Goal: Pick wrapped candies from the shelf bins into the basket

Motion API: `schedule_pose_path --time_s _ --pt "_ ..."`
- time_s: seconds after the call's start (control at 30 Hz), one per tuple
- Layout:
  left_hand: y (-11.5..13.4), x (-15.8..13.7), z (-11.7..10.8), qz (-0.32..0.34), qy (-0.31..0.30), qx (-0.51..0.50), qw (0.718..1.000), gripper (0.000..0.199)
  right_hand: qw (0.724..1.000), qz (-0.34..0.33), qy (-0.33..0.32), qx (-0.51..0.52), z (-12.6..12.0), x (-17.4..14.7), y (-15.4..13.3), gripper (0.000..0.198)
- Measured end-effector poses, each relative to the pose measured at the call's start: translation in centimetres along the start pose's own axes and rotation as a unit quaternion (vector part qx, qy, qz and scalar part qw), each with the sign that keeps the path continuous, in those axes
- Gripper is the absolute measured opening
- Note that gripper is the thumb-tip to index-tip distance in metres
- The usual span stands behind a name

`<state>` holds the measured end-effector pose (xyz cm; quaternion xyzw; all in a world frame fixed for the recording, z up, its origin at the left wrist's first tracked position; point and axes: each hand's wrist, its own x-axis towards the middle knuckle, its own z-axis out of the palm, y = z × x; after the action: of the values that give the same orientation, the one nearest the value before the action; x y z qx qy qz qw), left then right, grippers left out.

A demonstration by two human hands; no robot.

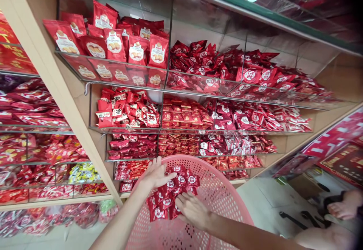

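Note:
A pink perforated plastic basket (238, 204) stands in front of me, with a pile of small red snack packets (181, 178) inside. The packets carry round white labels with red characters. My left hand (154, 175) is open at the basket's far left rim, thumb stretched out over the pile and fingers pointing toward the shelves. Whether it presses on the rim is unclear. My right hand (194, 210) reaches in from the right, its fingers curled over packets at the near side of the pile. Its fingertips are partly hidden among the packets.
Glass-fronted shelves (198, 131) rise behind the basket, divided into compartments of red packets. Larger red cookie bags (115, 44) fill the upper left. A wooden upright (65, 91) separates another shelf unit at left. Another person's hand (344, 204) shows at the right edge.

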<state>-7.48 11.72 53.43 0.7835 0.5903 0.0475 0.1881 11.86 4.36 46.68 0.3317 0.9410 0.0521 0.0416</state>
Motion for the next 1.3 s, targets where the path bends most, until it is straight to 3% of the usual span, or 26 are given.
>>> schedule_pose_path --time_s 0.67,0.83,0.93,1.0,1.13,1.3 --pt "0.6 -0.3 -0.9 -0.007 -0.022 0.003 1.000 0.078 0.999 0.034 -0.010 0.030 0.1 0.2 -0.1 0.037" --pt "0.6 -0.5 -0.9 -0.005 -0.021 0.003 1.000 0.077 1.000 0.028 0.006 0.010 -1.4 0.2 0.1 0.044" --pt "0.6 -0.6 -0.9 -0.009 -0.028 0.001 1.000 0.077 0.998 0.023 0.053 -0.008 -4.9 0.8 1.6 0.043" --pt "0.6 -0.6 -0.8 -0.014 -0.028 0.000 1.000 0.079 0.994 0.011 0.108 -0.028 -8.8 1.5 3.5 0.037" --pt "0.5 -0.4 -0.7 -0.021 -0.030 0.000 0.999 0.084 0.965 0.037 0.246 -0.078 -19.8 2.9 8.7 0.032" --pt "0.7 -0.5 -1.0 -0.024 -0.049 -0.007 0.999 0.088 0.891 0.093 0.430 -0.111 -32.9 4.4 14.5 0.025"
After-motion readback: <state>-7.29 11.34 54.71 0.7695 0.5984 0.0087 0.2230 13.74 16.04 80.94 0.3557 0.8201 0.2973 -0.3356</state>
